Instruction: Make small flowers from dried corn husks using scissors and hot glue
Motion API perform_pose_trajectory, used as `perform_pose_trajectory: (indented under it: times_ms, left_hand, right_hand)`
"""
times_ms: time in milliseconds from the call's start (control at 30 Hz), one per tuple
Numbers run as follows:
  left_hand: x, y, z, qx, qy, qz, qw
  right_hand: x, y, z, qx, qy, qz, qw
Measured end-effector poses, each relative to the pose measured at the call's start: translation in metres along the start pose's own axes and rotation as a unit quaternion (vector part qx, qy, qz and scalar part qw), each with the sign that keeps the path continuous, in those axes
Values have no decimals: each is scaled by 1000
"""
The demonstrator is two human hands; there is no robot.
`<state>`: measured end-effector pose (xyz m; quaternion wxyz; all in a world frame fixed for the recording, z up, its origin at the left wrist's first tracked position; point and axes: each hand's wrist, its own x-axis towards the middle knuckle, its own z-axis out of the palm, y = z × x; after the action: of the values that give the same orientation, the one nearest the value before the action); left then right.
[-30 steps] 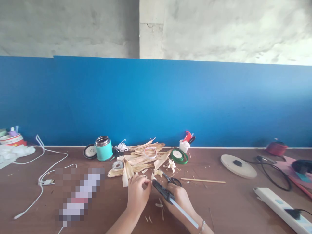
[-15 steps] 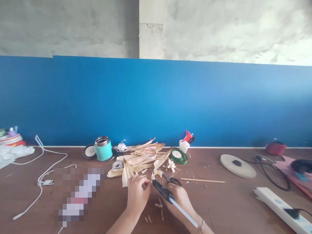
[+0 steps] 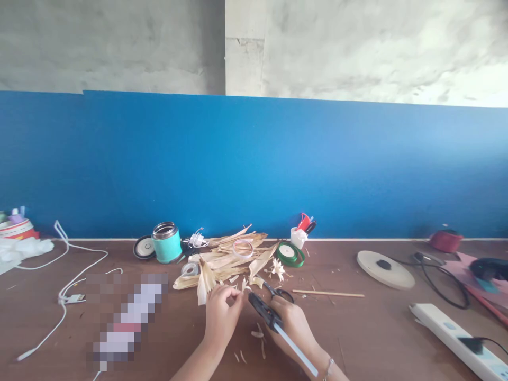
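My left hand [image 3: 223, 315] pinches a small pale piece of corn husk [image 3: 244, 286] between thumb and forefinger. My right hand [image 3: 296, 324] is wrapped round a black glue gun [image 3: 262, 308], with a long translucent glue stick [image 3: 297, 350] jutting from its rear. The gun's nozzle points at the husk piece, very close to it; whether they touch I cannot tell. Dark-handled scissors [image 3: 286, 295] lie just beyond my right hand. Behind both hands spreads a pile of dried corn husks [image 3: 226, 257], with a pale husk flower [image 3: 278, 270] beside it.
Green ribbon [image 3: 294, 261] and a white cup with pens [image 3: 298, 237] stand behind. A turquoise jar [image 3: 166, 246] is at back left. To the right lie a thin stick [image 3: 329, 293], a round pale disc [image 3: 381, 275] and a power strip [image 3: 456, 338]. Husk scraps [image 3: 257, 334] lie nearer me.
My left hand has turned slightly, and the small husk piece now stands up from its fingertips by the nozzle. My right hand keeps its grip on the glue gun. The whole view shifted slightly.
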<state>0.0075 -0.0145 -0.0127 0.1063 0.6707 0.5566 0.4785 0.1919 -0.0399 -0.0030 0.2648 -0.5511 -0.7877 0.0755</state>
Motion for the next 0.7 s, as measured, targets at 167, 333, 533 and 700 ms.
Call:
perform_pose_trajectory:
  times_ms: [167,333,533,700]
  left_hand:
    - [3,-3,0,-42,15,-38,998]
    - [2,-3,0,-52,-10,-67,996]
    - [2,-4,0,-63,-18,-47,997]
    - [6,-11,-1,-74,13,-45,996]
  right_hand:
    - [0,-4,-9,40,-11,-44,998]
    - [0,-9,-15,55,10,-75,996]
    - [-2,-6,-16,-13,80,6,997]
    - [-7,-11,-29,21,-28,28,999]
